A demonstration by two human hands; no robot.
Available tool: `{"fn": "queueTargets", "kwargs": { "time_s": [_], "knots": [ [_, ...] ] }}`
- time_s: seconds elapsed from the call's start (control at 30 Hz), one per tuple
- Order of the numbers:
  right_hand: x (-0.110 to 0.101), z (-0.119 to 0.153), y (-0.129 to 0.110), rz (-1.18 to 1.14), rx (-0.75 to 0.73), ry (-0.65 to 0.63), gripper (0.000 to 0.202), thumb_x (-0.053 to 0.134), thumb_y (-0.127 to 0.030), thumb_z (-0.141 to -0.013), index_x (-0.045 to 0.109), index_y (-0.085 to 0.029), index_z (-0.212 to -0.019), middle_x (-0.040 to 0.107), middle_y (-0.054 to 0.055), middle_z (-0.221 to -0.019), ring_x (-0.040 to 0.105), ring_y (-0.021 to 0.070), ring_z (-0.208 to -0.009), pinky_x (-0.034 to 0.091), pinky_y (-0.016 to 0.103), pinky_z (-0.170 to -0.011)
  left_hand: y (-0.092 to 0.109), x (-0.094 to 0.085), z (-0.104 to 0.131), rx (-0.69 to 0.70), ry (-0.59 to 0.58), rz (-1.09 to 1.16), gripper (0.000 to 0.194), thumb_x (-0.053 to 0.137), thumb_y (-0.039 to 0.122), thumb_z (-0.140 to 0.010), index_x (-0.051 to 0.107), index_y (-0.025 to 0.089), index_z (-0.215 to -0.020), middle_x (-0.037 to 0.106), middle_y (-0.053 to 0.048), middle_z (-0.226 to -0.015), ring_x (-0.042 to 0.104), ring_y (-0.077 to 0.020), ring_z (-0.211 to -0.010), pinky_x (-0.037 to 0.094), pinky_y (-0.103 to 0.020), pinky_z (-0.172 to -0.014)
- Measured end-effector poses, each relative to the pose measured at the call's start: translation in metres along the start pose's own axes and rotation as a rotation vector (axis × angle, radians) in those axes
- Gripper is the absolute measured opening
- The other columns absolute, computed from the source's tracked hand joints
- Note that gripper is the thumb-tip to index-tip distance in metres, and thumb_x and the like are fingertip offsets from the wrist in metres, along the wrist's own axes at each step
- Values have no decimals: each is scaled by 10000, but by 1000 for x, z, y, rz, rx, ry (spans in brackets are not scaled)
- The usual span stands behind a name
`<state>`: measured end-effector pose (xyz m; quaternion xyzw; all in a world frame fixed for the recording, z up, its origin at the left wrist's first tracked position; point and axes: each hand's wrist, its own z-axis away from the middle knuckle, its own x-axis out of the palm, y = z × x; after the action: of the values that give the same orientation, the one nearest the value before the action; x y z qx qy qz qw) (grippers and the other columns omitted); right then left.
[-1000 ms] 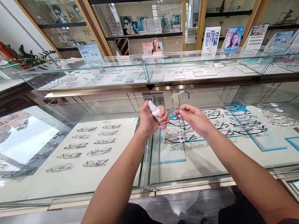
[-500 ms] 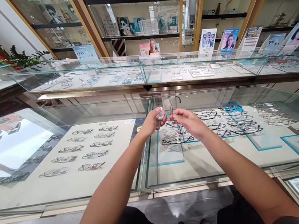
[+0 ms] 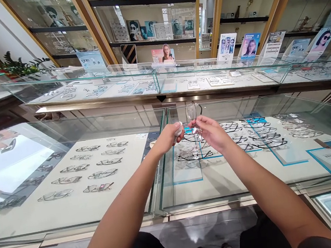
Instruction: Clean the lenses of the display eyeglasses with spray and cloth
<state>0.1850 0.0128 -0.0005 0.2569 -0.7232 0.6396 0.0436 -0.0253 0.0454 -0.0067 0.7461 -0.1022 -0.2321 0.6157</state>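
Above the glass display case (image 3: pixel 171 210), my left hand (image 3: pixel 169 137) is closed around a small clear bottle (image 3: pixel 178 127) with a whitish top. Just to its right, my right hand (image 3: pixel 212 132) pinches a pair of thin-framed glasses (image 3: pixel 191 111). One lens stands upright above the fingers, and a dark temple sticks up beside it. The two hands are close together, with a small gap between them. Folded glasses (image 3: pixel 195 153) lie in the case below my right hand. Further rows of glasses (image 3: pixel 102 173) rest on a white panel at the left.
A second glass counter (image 3: pixel 156 78) runs across behind the case, with upright advertising cards (image 3: pixel 226 46) on top. Shelves with pictures stand at the back. A green plant (image 3: pixel 8 65) is at the far left. Grey floor shows below.
My right hand has turned the glasses, so the lens now shows wider and higher above the fingers. The hands are slightly further apart. The whole view has shifted a little.
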Motion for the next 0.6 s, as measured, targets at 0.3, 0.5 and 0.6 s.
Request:
{"fn": "queueTargets", "kwargs": {
  "time_s": [0.3,0.5,0.6],
  "knots": [
    [1,-1,-4,-8,-29,70,334,915,-516,-749,712,-260,-818,789,18,-983,676,184,-940,529,326,-849,12,9,5,48,-137,-192,566,454,629,-964,502,205,-592,477,-41,-563,417,-157,-541,290,-294,-499],
    [1,-1,-4,-9,-18,61,336,907,-510,-757,700,-257,-833,790,16,-991,684,186,-942,525,327,-841,2,0,1,64,-22,-80,574,485,730,-945,610,201,-762,554,-42,-702,471,-165,-628,332,-268,-524],
    [-1,-1,-4,-29,-18,62,302,903,-479,-770,717,-258,-857,791,16,-1003,685,183,-975,515,313,-830,-7,-19,-8,49,256,-13,467,651,678,-865,607,213,-865,597,-39,-812,549,-186,-730,450,-277,-597]
  ]
}}
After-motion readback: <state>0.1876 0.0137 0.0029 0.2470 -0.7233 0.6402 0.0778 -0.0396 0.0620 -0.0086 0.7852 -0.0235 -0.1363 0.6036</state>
